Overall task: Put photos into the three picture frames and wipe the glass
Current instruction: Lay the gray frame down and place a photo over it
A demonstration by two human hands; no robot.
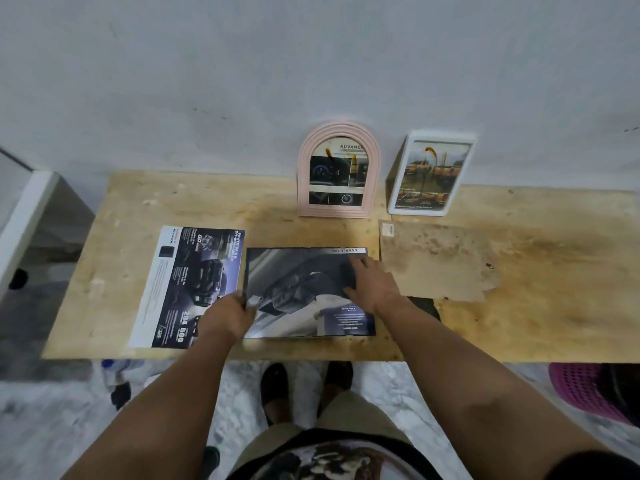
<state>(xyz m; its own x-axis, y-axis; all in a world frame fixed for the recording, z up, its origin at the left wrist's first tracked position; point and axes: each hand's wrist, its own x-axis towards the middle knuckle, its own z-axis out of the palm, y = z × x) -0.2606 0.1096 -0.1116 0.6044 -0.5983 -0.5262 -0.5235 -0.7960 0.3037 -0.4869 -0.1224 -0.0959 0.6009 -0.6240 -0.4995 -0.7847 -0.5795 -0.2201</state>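
Head view: at frame centre a dark-framed photo (304, 289) lies flat on the counter (519, 323), long axis left-right. Left hand (230, 315) pinches its left edge; right hand (372, 282) presses flat, fingers spread, on its right half.

**Surroundings, non-task items**

Wooden table (519, 306): pale plywood top, stained, set against a grey wall (242, 64). Purple basket (581, 393): perforated plastic, on the marbled floor (52, 427) below the table's right end. White-edged cabinet (24, 216): left of table, partly cropped.
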